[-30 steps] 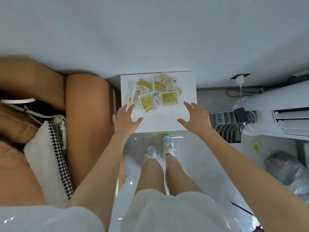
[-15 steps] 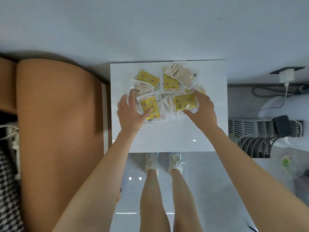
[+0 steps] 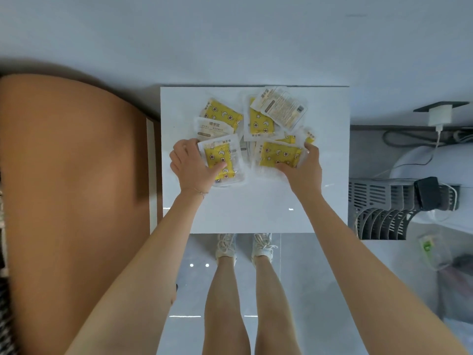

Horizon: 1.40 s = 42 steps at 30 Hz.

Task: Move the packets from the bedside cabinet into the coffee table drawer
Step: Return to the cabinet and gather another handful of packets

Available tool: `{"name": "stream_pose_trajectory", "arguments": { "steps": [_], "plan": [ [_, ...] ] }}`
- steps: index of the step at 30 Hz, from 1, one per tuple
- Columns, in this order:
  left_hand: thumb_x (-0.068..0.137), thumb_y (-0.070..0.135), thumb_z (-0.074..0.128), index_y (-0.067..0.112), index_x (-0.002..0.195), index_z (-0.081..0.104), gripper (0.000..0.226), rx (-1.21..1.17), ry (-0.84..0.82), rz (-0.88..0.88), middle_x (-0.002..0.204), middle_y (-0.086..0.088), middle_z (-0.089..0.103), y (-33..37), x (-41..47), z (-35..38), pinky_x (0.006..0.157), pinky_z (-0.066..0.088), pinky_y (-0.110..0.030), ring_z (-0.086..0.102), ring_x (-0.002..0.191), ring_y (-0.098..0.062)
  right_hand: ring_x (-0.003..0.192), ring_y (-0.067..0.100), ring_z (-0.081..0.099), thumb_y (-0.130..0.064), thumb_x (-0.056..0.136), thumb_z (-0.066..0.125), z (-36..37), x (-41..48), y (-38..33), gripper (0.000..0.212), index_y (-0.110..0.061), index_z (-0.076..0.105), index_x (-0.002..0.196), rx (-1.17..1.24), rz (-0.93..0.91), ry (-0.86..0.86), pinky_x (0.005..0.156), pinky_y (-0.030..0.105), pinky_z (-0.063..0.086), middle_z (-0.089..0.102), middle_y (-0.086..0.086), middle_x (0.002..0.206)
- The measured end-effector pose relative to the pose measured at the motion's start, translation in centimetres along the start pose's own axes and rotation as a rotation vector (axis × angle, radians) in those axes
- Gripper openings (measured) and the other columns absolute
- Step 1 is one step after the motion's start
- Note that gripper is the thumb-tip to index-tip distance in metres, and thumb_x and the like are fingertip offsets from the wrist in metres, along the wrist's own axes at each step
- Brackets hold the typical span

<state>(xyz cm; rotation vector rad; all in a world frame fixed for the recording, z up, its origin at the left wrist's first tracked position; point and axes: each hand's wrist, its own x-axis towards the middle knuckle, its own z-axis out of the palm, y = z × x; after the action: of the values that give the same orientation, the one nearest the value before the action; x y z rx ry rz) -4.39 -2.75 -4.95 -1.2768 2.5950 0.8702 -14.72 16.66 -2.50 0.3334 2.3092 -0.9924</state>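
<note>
The head view looks straight down on a white bedside cabinet (image 3: pixel 256 206) set against a pale wall, with a person standing at its near edge. A loose heap of packets (image 3: pixel 256 129) lies on the far half of the cabinet top, overlapping one another; most show a yellow printed face inside a clear wrapper, and two lie with a white printed side up. The left hand (image 3: pixel 190 166) is on the left side of the heap, thumb pressed on top of a yellow packet (image 3: pixel 221 160) and fingers curled at its left edge, so that the packet is pinched between them. The right hand (image 3: pixel 304 167) is on the right side, thumb lying along the near edge of another yellow packet (image 3: pixel 279 153) and fingers wrapped round its right edge, gripping it. Whether either packet is lifted clear of the top cannot be told. A thin bracelet (image 3: pixel 201 192) sits on the left wrist. A tan upholstered headboard (image 3: pixel 71 188) stands just beside the cabinet on the left. On the right, a white charger (image 3: pixel 440 116) is plugged in at the wall above a grey slotted unit (image 3: pixel 384 208). Two pale trainers (image 3: pixel 243 247) stand on the glossy floor below the cabinet's near edge.
</note>
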Motion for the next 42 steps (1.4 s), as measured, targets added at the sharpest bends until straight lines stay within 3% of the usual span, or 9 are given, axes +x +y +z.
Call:
{"name": "stream_pose_trajectory", "arguments": {
  "steps": [5, 10, 19, 22, 25, 29, 37, 40, 42],
  "plan": [
    [0.070, 0.030, 0.078, 0.006, 0.124, 0.043, 0.069, -0.082, -0.022, 0.001, 0.125, -0.011, 0.049, 0.5, 0.3, -0.4, 0.097, 0.032, -0.039, 0.039, 0.119, -0.030, 0.090, 0.019, 0.061, -0.013, 0.079, 0.075, 0.0, 0.1, 0.1, 0.032, -0.016, 0.056, 0.105, 0.345, 0.144, -0.015, 0.077, 0.031, 0.053, 0.065, -0.004, 0.097],
    [0.074, 0.009, 0.072, 0.004, 0.113, 0.048, 0.046, -0.337, -0.072, 0.012, 0.109, -0.013, 0.056, 0.5, -0.6, -1.6, 0.077, 0.044, -0.029, 0.053, 0.097, -0.024, 0.096, 0.020, 0.064, -0.010, 0.084, 0.070, -0.6, -0.6, 0.5, 0.021, -0.024, 0.057, 0.092, 0.583, 0.233, -0.035, 0.086, 0.036, 0.054, 0.066, -0.005, 0.097],
    [0.082, 0.005, 0.064, 0.012, 0.117, 0.048, 0.039, -0.641, -0.196, -0.191, 0.104, 0.002, 0.058, 0.9, -6.1, -6.7, 0.083, 0.048, -0.028, 0.058, 0.091, -0.012, 0.078, 0.011, 0.052, -0.003, 0.088, 0.058, -4.1, -6.4, -1.6, 0.024, -0.016, 0.047, 0.104, 0.250, 0.089, -0.136, 0.064, 0.023, 0.043, 0.055, -0.006, 0.088],
    [0.080, -0.003, 0.066, 0.009, 0.115, 0.047, 0.041, -0.768, -0.228, -0.271, 0.096, 0.005, 0.056, 1.6, -9.2, -9.0, 0.076, 0.049, -0.018, 0.057, 0.086, -0.005, 0.079, 0.011, 0.052, -0.002, 0.088, 0.056, -5.8, -9.1, -3.1, 0.025, -0.019, 0.047, 0.104, 0.227, 0.064, -0.203, 0.064, 0.023, 0.043, 0.054, -0.007, 0.088],
    [0.079, -0.006, 0.069, 0.011, 0.111, 0.045, 0.044, -0.908, -0.234, -0.353, 0.098, 0.003, 0.056, 1.9, -12.9, -11.1, 0.067, 0.052, -0.014, 0.059, 0.088, -0.007, 0.082, 0.014, 0.055, -0.003, 0.086, 0.058, -7.3, -11.6, -4.4, 0.023, -0.021, 0.050, 0.098, 0.251, 0.044, -0.249, 0.065, 0.024, 0.045, 0.058, -0.005, 0.090],
    [0.077, -0.002, 0.072, 0.014, 0.112, 0.052, 0.043, -1.122, -0.255, -0.443, 0.108, -0.007, 0.064, 1.1, -18.1, -13.9, 0.067, 0.058, -0.026, 0.066, 0.093, -0.018, 0.081, 0.009, 0.057, -0.002, 0.088, 0.057, -8.8, -15.3, -6.1, 0.025, -0.018, 0.051, 0.107, 0.173, -0.056, -0.374, 0.065, 0.021, 0.048, 0.059, -0.006, 0.093],
    [0.085, 0.002, 0.065, 0.012, 0.121, 0.057, 0.039, -1.434, 0.054, -0.629, 0.110, -0.006, 0.068, -2.2, -28.0, -18.3, 0.070, 0.059, -0.034, 0.068, 0.097, -0.021, 0.099, 0.026, 0.063, -0.002, 0.083, 0.065, -7.6, -22.3, -8.6, 0.035, -0.011, 0.055, 0.115, 0.057, -0.172, -0.589, 0.068, 0.026, 0.055, 0.063, 0.012, 0.112],
    [0.086, 0.004, 0.064, 0.016, 0.110, 0.061, 0.028, -1.474, 0.159, -0.650, 0.106, -0.004, 0.069, -4.2, -31.4, -20.1, 0.073, 0.060, -0.037, 0.069, 0.094, -0.021, 0.101, 0.025, 0.061, -0.003, 0.083, 0.067, -5.4, -25.4, -9.8, 0.037, -0.021, 0.052, 0.112, -0.013, -0.253, -0.668, 0.071, 0.031, 0.055, 0.060, 0.008, 0.112],
    [0.086, 0.005, 0.064, 0.011, 0.118, 0.058, 0.033, -1.521, 0.216, -0.669, 0.111, -0.007, 0.068, -5.9, -33.6, -21.2, 0.080, 0.058, -0.040, 0.068, 0.099, -0.024, 0.107, 0.028, 0.060, -0.005, 0.083, 0.068, -3.7, -27.8, -10.3, 0.040, -0.029, 0.051, 0.108, -0.087, -0.325, -0.721, 0.078, 0.038, 0.055, 0.059, 0.006, 0.114]
  ]
}}
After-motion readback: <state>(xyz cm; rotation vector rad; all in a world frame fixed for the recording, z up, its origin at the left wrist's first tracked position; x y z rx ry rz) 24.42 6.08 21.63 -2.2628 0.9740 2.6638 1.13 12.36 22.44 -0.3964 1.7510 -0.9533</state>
